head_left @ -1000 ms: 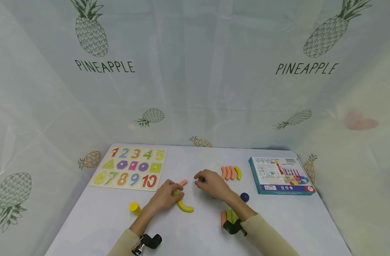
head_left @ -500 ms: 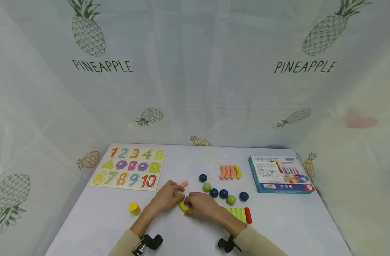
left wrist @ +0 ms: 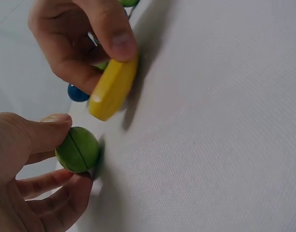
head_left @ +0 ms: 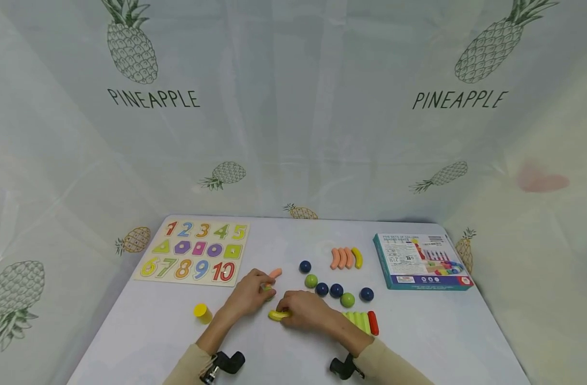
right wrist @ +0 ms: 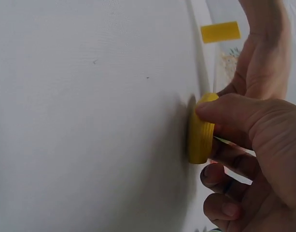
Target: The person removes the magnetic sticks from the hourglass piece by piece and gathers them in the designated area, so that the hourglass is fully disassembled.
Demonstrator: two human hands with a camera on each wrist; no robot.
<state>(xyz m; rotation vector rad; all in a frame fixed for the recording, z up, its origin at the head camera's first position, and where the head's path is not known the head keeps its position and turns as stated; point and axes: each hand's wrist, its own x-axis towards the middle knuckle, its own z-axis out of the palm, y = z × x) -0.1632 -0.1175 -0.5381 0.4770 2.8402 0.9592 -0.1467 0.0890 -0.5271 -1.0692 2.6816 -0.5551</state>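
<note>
My left hand (head_left: 249,295) pinches a green ball (left wrist: 78,150) with a dark groove across it, thumb on one side and fingertips on the other, close over the table. Just beyond its fingers, a salmon-coloured curved piece (head_left: 275,272) shows in the head view, partly hidden by the hand. My right hand (head_left: 305,310) grips a yellow curved block (right wrist: 202,130) between thumb and fingers, low over the white tabletop. In the left wrist view the yellow block is tilted, a small gap away from the green ball.
Several blue balls (head_left: 336,291) and green balls (head_left: 348,300) lie right of my hands. Light green sticks (head_left: 358,321) and a red one (head_left: 373,323) sit by my right forearm. A number board (head_left: 192,251), yellow cylinder (head_left: 203,314), curved pieces (head_left: 342,258) and box (head_left: 423,262) surround these.
My right hand has come left and toward me, and has taken hold of the yellow curved block, which has turned and moved off from my left hand. The left hand stays nearly in place.
</note>
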